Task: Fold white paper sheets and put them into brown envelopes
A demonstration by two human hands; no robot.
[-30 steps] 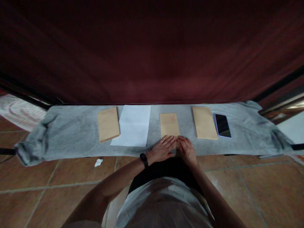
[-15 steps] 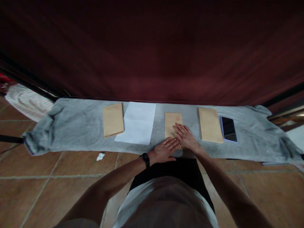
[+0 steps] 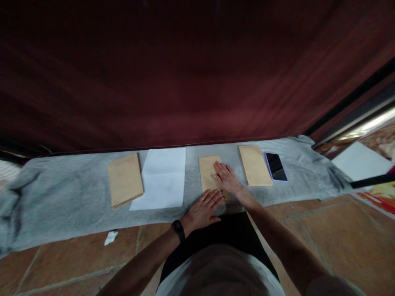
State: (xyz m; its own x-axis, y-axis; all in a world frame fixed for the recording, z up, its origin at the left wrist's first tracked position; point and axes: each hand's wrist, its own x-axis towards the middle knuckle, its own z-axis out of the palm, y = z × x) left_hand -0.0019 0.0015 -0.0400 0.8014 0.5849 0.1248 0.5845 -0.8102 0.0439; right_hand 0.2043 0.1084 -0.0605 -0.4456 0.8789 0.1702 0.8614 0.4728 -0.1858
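Note:
A brown paper envelope (image 3: 207,170) lies lengthwise before me on the grey cloth (image 3: 77,181). My right hand (image 3: 226,177) rests flat on its right side, fingers stretched out. My left hand (image 3: 204,209), with a black band on the wrist, lies flat at the envelope's lower left edge, fingertips on the paper; it is open too. Both hands cover part of the envelope. To the left are a white sheet of paper (image 3: 165,176) and a stack of brown envelopes (image 3: 125,180) overlapping its edge. On the right lies another brown envelope stack (image 3: 254,164).
A phone (image 3: 276,166) in a purple case lies right of the right stack. Behind the cloth hangs a dark red curtain (image 3: 185,82). A crumpled white scrap (image 3: 111,237) is on the tiled floor (image 3: 74,259). A white panel (image 3: 361,160) stands at the far right.
The view has turned, so the bench looks tilted and shifted left. My right hand has slid slightly apart from my left on the envelope; both stay flat.

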